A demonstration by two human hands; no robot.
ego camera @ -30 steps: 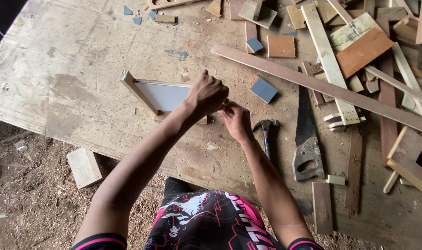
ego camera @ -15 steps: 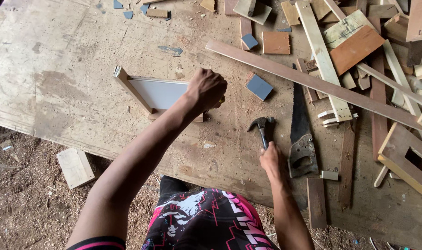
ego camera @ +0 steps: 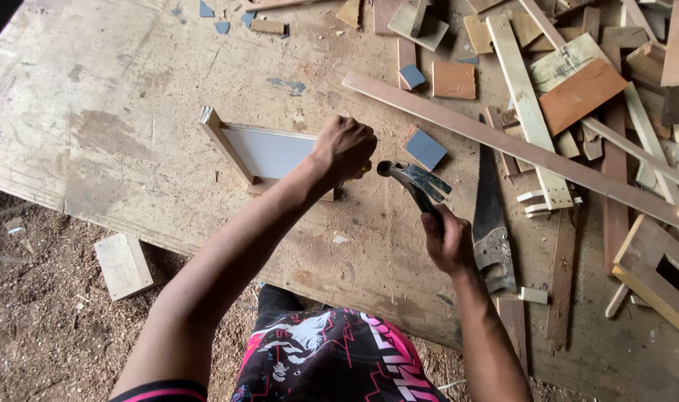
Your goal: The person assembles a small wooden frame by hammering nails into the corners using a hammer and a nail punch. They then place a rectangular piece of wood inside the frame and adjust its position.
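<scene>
My left hand (ego camera: 344, 147) is closed on the right end of a small wooden frame (ego camera: 228, 144) with a white panel, which lies on the plywood bench top (ego camera: 131, 82). What the fingers pinch there is hidden. My right hand (ego camera: 447, 242) grips the handle of a claw hammer (ego camera: 414, 179). The hammer head is raised just right of my left hand, close to the frame's corner.
A hand saw (ego camera: 490, 223) lies just right of my right hand. A long wooden strip (ego camera: 518, 145) crosses the bench diagonally, with a heap of offcuts and slats (ego camera: 577, 67) beyond. A small blue tile (ego camera: 426, 149) sits near the hammer. A wood block (ego camera: 122, 264) lies on the sawdust floor.
My right hand left the frame, took the hammer off the bench and lifted its head toward my left hand. My left hand has stayed on the frame.
</scene>
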